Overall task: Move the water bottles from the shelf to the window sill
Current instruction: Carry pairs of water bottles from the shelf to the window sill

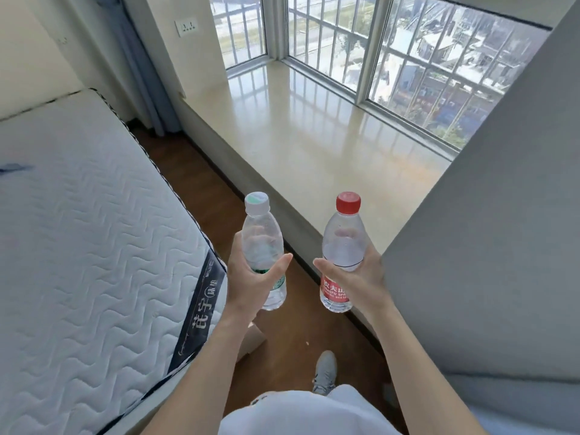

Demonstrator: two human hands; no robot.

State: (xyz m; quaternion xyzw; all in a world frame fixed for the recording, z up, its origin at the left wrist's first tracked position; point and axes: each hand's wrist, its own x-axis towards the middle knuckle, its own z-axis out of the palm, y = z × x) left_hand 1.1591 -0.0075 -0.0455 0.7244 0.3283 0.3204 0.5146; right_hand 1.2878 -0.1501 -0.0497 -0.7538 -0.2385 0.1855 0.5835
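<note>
While each hand is gripping one bottle, nothing is sitting on the sill yet. The left hand (251, 277) is wrapping round the middle of the white-capped bottle (262, 243), with the thumb lying across the front and half covering the label. The right hand (354, 277) is clamping the red-capped bottle (343, 240) the same way, just above its red label. Both bottles are standing roughly upright with caps on, and the hands are apart with floor showing between them. Both are hanging over the wooden floor (282, 324), just short of the near edge of the window sill (314, 136) (the red one is closest, its base overlapping that edge in view).

Risks, as I'm judging them:
- **Sliding off:** the sill is looking glossy, so a bottle set down tilted or too near the edge is likely tipping off onto the floor.
- **Wobble:** the bottles are looking part-filled, so they're light and wobbling easily if released early.
- **Knock:** the grey wall panel (486, 246) is crowding the right forearm, so a wide swing is risking a knock and a lost grip.
- **No free hand:** placing both at once is leaving nothing for steadying either.
- **Balance:** the mattress (94, 230) is hemming in the left side and the shoe (324, 370) is standing on a narrow strip, so a long lean toward the barred window (423, 58) is risking balance.

Can't tell whether the caps are screwed tight.
</note>
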